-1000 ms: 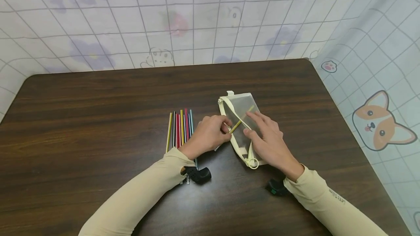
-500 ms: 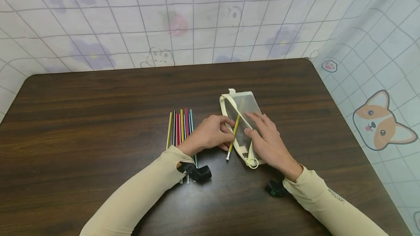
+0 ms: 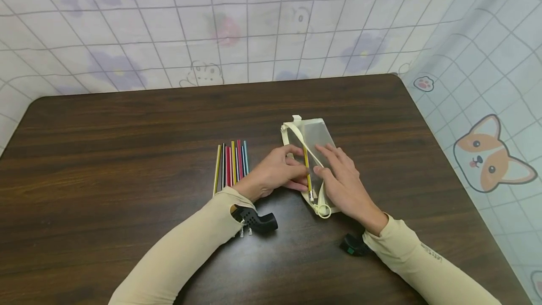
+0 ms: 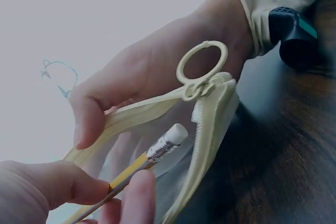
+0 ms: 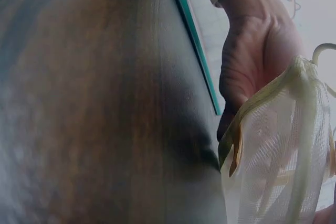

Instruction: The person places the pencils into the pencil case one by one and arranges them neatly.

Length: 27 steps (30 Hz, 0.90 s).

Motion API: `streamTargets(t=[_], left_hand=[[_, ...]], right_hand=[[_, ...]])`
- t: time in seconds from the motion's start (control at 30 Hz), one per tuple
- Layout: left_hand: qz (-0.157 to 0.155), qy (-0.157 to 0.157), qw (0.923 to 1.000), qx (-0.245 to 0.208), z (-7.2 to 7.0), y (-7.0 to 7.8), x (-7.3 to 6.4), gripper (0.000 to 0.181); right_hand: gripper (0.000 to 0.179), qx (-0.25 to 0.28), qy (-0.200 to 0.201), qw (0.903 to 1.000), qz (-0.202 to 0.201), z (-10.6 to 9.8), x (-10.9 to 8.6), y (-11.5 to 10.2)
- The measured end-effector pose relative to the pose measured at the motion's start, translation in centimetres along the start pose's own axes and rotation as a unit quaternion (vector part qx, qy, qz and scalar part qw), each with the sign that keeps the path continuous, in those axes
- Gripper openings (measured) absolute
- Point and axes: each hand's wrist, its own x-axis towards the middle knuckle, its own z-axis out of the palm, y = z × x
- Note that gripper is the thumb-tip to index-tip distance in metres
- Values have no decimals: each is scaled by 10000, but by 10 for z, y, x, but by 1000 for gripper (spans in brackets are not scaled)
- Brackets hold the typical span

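Observation:
My left hand [image 3: 275, 171] pinches a yellow pencil [image 3: 308, 180] between thumb and fingers. The pencil has a metal band and a white eraser [image 4: 178, 133], which points toward the zipper-ring end of a cream mesh zip pouch [image 3: 314, 131]. In the left wrist view the pencil lies between the two parted zipper edges. My right hand [image 3: 349, 189] holds the pouch by one zipper edge, its thumb [image 4: 89, 121] over the band and fingers showing behind the mesh. A round pull ring [image 4: 202, 62] hangs at the zipper's end. The pencil's far end is hidden in the left wrist view.
Several coloured pencils [image 3: 228, 166] lie side by side left of the pouch, partly under my left forearm. A teal pencil [image 5: 197, 43] shows in the right wrist view. The dark wooden table [image 3: 127, 154] meets a patterned wall covering [image 3: 262, 46] behind.
The yellow pencil has turned from slanting across the pouch to lying nearly along it. Its eraser end has moved right, from outside the pouch edge to over the opening. The right hand stays put.

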Motion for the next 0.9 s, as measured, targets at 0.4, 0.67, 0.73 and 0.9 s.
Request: streamTargets(t=[0.4, 0.67, 0.73, 0.9], left_hand=[[465, 144, 9988, -27, -13, 3, -17, 38], [621, 755, 9944, 411, -58, 11, -51, 38], [635, 940, 9920, 558, -70, 10, -58, 38], [629, 1250, 9872, 763, -97, 4, -74, 41]], right_hand=[[57, -24, 85, 10000, 15, 2, 0, -2], [56, -17, 108, 9999, 90, 0, 2, -5], [56, 33, 95, 9999, 82, 0, 2, -5], [55, 152, 131, 9998, 9, 2, 1, -7]])
